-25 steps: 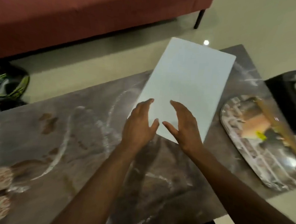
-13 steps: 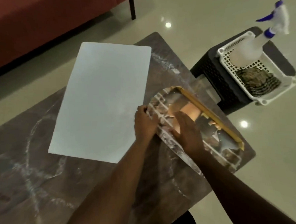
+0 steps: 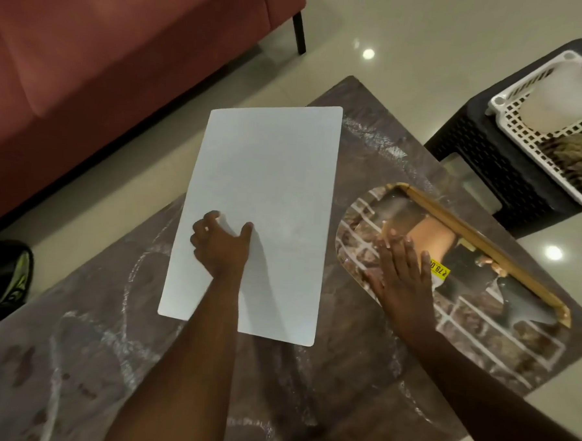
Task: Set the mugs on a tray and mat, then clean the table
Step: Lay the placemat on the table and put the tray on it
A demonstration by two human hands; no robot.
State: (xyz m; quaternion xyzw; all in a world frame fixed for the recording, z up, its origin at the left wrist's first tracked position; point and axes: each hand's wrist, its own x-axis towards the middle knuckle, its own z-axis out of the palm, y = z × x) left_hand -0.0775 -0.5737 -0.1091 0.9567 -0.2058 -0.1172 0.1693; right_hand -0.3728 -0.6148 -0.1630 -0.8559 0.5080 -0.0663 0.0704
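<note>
Two hands down | left hand (image 3: 221, 247) half-curled, pressing white mat (image 3: 263, 198) | right hand (image 3: 402, 276) spread flat on tray (image 3: 480, 318), beside mat | nothing gripped

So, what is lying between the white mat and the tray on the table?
Nothing: in the head view only bare marble table shows between the white mat and the tray.

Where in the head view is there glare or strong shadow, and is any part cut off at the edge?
In the head view, ceiling lights glare as bright spots on the floor; the left hand throws a soft shadow on the white mat; the glossy tray shows reflections; the spray bottle is cropped at the right edge.
</note>
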